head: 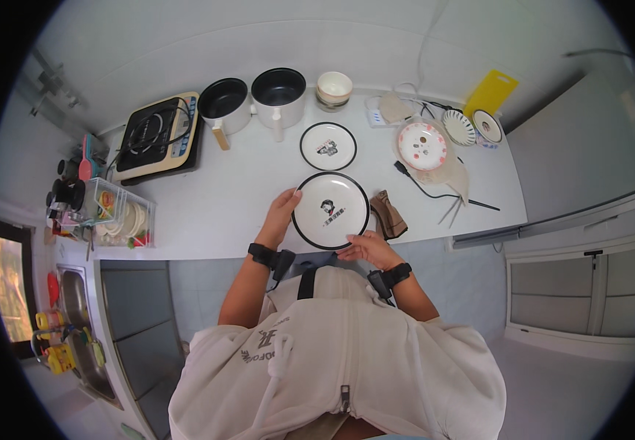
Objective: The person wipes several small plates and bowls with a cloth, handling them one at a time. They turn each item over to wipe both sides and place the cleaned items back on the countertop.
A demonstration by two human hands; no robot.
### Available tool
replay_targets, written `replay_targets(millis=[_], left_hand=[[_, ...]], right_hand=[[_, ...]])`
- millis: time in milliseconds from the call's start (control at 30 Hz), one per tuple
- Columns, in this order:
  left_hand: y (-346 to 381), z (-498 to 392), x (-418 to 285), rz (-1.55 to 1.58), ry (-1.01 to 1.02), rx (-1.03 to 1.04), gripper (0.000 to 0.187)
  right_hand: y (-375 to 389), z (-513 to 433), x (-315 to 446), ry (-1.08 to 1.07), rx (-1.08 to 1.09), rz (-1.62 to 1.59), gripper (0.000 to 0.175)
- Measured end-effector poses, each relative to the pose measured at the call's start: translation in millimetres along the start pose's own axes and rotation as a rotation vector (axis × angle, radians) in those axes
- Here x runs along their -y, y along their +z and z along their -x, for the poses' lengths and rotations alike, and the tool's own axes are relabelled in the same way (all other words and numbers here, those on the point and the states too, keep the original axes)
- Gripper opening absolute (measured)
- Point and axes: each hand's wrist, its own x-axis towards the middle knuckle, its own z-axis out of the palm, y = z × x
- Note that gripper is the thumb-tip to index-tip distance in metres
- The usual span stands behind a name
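Observation:
Both my hands hold a white plate [345, 212] with a black rim and a printed figure, above the counter's front edge. My left hand [280, 215] grips its left side, thumb on the rim. At the plate's lower right, my right hand [371, 251] has its thumb over the rim and its fingers beneath. Just behind lies a second black-rimmed white plate [317, 146] with a printed picture. A crumpled brown cloth [390, 215] rests to the right of the held plate.
An induction cooker [155, 135], two pots [279, 102] and stacked bowls [334, 91] line the back of the white counter [218, 209]. A floral plate [422, 146], chopsticks [452, 212] and a cable [422, 190] lie right. A wire dish rack [130, 212] stands left, near a sink [94, 357].

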Motion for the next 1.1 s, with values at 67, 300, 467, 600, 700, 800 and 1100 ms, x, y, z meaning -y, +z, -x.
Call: replay_targets(millis=[67,300,467,600,700,800,1100], left_hand=[[3.3,10.2,-1.4,0.143,0.003,0.045,0.045],[2.4,18.8,8.2,0.22,-0.052,-0.053,0.053],[-5.8,17.1,25.9,0.206,-0.064,-0.222,0.055],[-6.6,27.2,25.2,0.272,-0.076,-0.207,0.057],[-5.0,29.8,14.8,0.259,-0.104,-0.25,0.059],[-2.9,29.2,5.1,0.254,-0.054,-0.27,0.059],[-6.9,41.8,-36.6,0.151,0.02,-0.283,0.058]], right_hand=[[5.8,-3.6,0.1,-0.045,0.023,0.005,0.04],[22.9,-21.9,8.6,-0.039,0.054,0.029,0.044],[27.3,-30.7,9.9,0.042,0.04,0.153,0.05],[19.8,-29.5,5.0,0.077,-0.021,0.281,0.052],[0.8,-27.4,1.8,-0.111,-0.197,0.377,0.04],[-29.1,-19.9,6.4,-0.506,-0.53,0.51,0.027],[-73.1,-5.9,18.2,-0.66,-1.074,1.309,0.061]])
